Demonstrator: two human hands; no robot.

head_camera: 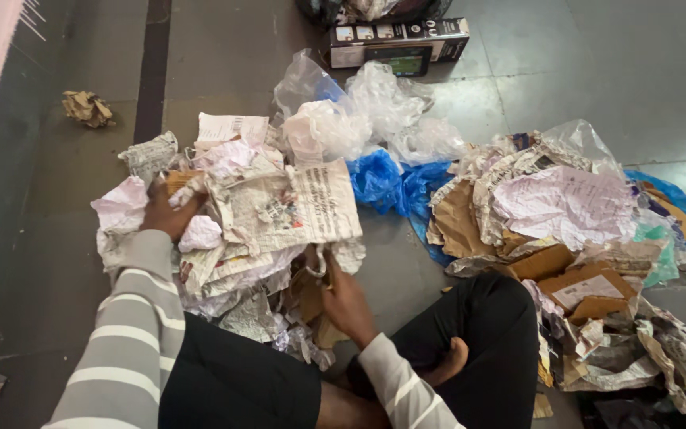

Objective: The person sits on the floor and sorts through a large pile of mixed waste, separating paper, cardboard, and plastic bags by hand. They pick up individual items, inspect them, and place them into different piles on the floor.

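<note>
On a grey tiled floor (240, 56), a person in a grey-and-white striped sleeve and black trousers sits cross-legged, one bare foot (450, 361) tucked under, sorting a heap of crumpled newspaper (279, 210) directly in front of the knees. Both hands are buried in that heap. The left hand (167, 213) is curled around a wad of brown and white paper at the heap's left edge, fingers closed on it. The right hand (344, 300) reaches in from below, its fingers gripping the lower edge of the paper near a brown scrap; how tightly it holds cannot be told, as the fingertips are hidden. A flattened printed sheet of newspaper lies on top of the heap, between the two hands.

Beyond the heap sit clear plastic bags (367, 115), bunched and touching, with blue plastic bags (387, 181) just beside them. To the right, well apart from the hands, spreads a second pile of torn cardboard (581, 290), pinkish paper and more plastic. A dark printed box (398, 41) lies at the top of the scene, and a lone ball of crumpled brown paper (86, 107) rests off to the left.
</note>
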